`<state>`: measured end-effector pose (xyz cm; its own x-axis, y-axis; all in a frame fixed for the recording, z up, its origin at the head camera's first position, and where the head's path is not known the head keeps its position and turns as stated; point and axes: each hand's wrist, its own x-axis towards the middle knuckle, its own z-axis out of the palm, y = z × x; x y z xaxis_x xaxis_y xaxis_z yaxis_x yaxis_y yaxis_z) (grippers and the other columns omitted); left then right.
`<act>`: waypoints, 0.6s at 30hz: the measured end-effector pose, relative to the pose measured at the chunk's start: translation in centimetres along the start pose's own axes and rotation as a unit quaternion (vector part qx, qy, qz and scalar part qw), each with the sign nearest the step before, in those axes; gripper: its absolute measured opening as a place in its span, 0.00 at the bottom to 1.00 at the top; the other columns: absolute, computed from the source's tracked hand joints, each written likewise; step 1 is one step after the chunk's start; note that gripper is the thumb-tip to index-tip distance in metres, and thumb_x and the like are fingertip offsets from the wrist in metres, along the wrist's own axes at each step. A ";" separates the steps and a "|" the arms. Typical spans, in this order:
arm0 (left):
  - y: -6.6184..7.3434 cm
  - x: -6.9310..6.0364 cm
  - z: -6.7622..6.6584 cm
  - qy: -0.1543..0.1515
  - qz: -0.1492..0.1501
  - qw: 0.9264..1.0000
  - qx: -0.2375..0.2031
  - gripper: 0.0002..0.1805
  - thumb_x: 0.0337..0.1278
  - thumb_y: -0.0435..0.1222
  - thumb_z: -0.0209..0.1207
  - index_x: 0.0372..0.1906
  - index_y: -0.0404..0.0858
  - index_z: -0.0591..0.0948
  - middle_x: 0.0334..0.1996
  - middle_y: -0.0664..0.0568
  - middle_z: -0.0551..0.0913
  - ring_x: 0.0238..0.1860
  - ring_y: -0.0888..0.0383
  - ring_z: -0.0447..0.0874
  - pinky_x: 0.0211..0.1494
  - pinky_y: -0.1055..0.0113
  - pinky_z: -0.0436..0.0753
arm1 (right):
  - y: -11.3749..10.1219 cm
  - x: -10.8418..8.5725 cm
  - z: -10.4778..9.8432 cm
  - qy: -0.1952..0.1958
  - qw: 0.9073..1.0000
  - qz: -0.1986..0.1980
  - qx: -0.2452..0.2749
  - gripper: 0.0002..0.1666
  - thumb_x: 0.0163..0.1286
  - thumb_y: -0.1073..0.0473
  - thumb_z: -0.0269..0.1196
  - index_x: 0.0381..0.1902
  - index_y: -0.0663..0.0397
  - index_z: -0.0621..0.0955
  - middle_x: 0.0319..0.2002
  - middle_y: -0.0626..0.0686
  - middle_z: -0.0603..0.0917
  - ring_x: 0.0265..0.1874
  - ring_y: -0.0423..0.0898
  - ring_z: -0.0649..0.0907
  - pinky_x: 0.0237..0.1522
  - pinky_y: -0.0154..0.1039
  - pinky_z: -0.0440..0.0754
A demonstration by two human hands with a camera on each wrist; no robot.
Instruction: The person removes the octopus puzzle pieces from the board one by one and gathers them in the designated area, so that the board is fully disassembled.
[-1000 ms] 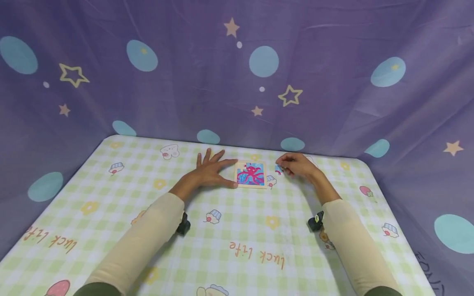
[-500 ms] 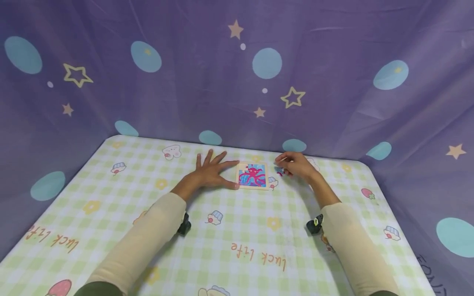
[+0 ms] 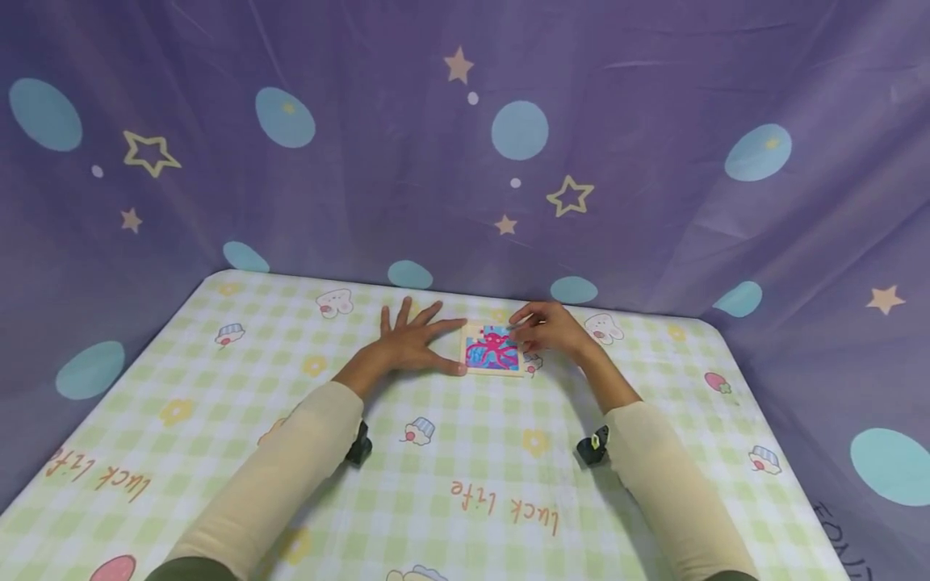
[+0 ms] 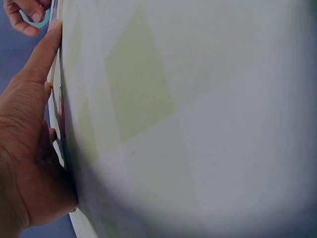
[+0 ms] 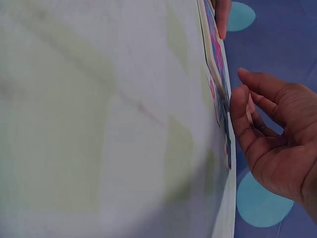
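Observation:
A small jigsaw puzzle [image 3: 492, 353] in a light wooden frame shows a pink octopus on blue. Bare wood shows at its upper left corner. My left hand [image 3: 407, 345] lies flat beside it with fingers spread; thumb and index finger touch the frame's left corners. Over the puzzle's upper right edge, my right hand [image 3: 548, 332] has its thumb and index finger close together, pinching what looks like a small puzzle piece, mostly hidden by the fingertips. In the right wrist view, another blue piece [image 5: 228, 144] lies on the table beside the frame, below the right hand.
The table [image 3: 465, 452] wears a green and white checked cloth with printed cupcakes, flowers and lettering. Right behind its far edge hangs a purple curtain [image 3: 349, 145] with stars and blue dots. Black wrist cameras sit under both sleeves.
My right hand has moved left from beside the puzzle to over its upper right edge. The left hand stays at the frame's left side.

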<state>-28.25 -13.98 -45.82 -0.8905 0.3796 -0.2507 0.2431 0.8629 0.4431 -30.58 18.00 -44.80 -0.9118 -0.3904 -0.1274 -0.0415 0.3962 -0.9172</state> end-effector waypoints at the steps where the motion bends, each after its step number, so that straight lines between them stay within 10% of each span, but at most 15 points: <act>1: 0.1 -0.1 0.0 0.000 -0.001 1.000 0.002 0.61 0.49 0.83 0.68 0.89 0.77 0.61 0.97 0.55 0.39 0.92 0.31 0.14 0.85 0.24 0.13 | -0.1 0.1 0.2 -0.002 1.000 -0.001 0.003 0.20 0.76 0.68 0.72 0.62 0.71 0.86 0.40 0.55 0.89 0.29 0.43 0.91 0.37 0.35 0.93; 18: -0.5 0.2 0.2 0.001 0.001 1.000 0.018 0.62 0.47 0.85 0.66 0.90 0.78 0.58 0.97 0.57 0.37 0.93 0.33 0.14 0.86 0.25 0.14 | -0.6 1.8 1.8 -0.095 0.995 -0.013 -0.017 0.23 0.75 0.70 0.74 0.66 0.65 0.87 0.33 0.49 0.91 0.23 0.41 0.84 0.30 0.33 0.87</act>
<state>-28.44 -14.26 -46.26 -0.8905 0.3808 -0.2488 0.2583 0.8735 0.4126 -31.46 15.56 -45.14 -0.8170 -0.5494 -0.1749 -0.0810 0.4098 -0.9086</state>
